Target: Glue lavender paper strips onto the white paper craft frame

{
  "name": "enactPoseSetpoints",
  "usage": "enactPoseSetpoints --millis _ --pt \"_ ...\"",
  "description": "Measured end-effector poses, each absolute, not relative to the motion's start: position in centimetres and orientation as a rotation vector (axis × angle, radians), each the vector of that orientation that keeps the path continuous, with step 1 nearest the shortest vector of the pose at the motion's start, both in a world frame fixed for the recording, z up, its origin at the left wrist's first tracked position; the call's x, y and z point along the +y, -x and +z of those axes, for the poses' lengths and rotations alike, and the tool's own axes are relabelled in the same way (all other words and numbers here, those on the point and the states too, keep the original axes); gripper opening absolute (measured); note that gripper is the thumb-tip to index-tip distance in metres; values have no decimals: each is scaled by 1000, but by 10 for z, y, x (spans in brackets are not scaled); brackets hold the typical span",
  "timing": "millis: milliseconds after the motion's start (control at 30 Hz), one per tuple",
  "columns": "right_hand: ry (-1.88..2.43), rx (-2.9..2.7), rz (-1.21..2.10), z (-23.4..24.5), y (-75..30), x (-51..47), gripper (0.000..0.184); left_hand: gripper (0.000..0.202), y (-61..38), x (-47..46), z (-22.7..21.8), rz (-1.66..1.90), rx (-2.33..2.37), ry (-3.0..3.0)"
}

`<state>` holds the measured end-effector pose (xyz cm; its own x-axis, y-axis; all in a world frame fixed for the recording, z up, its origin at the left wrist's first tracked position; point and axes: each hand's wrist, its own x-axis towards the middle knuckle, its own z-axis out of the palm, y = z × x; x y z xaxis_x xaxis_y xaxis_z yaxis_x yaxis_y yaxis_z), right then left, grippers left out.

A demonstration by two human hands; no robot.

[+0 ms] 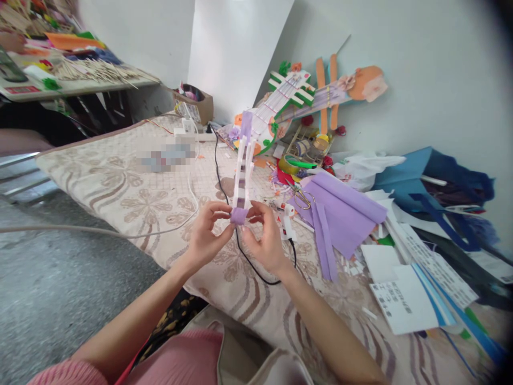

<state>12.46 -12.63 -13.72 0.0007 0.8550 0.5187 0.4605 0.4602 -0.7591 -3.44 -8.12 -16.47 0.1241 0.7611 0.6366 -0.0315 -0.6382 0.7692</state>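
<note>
Between my two hands is a narrow white ladder-like craft piece point(236, 182), its long side pointing away from me. A purple strip point(239, 216) covers its near end, and more purple shows at its far end. My left hand point(210, 230) pinches the near end from the left, thumb and fingers bent in. From the right, my right hand point(264, 235) grips the same end with curled fingers. Just right of that hand lies a small white tool that looks like a glue gun point(287, 216), joined to a black cord. Scissors point(302, 195) rest on purple sheet material point(342, 214) farther right.
A patterned cloth covers the table point(136, 198). Decorated guitar-shaped crafts point(276, 107) lean by the wall. A green tape roll point(290, 164), blue bag point(425, 171) and printed papers point(404, 299) lie on the right. A white cable point(160, 232) crosses the left; a cardboard box point(200, 107) stands behind.
</note>
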Motion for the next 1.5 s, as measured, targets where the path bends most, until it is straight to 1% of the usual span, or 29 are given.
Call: enactPoseSetpoints --millis 100,200,300,467,867,1033,1333,1500 --pt "1107 -1516 621 -138 -127 -127 31 37 34 -79 -167 1593 720 -1759" --pt "1086 -1446 690 -138 -128 -126 26 36 32 -78 -168 1594 750 -1735" --pt "1092 -1431 699 -139 -127 -126 26 36 30 -79 -167 1614 781 -1704" --pt "1091 -1422 698 -141 -128 -126 26 42 29 -81 -168 1612 737 -1734" --pt "1131 -1442 667 -140 -127 -126 25 41 23 -85 -166 1616 842 -1685" --pt "1123 -1439 674 -140 -127 -127 23 44 22 -86 -164 1613 894 -1702" --pt "1120 -1433 687 -140 -127 -127 22 41 25 -87 -163 1567 882 -1682" --pt "1074 -1464 666 -141 -127 -124 24 31 33 -86 -165 1508 773 -1668"
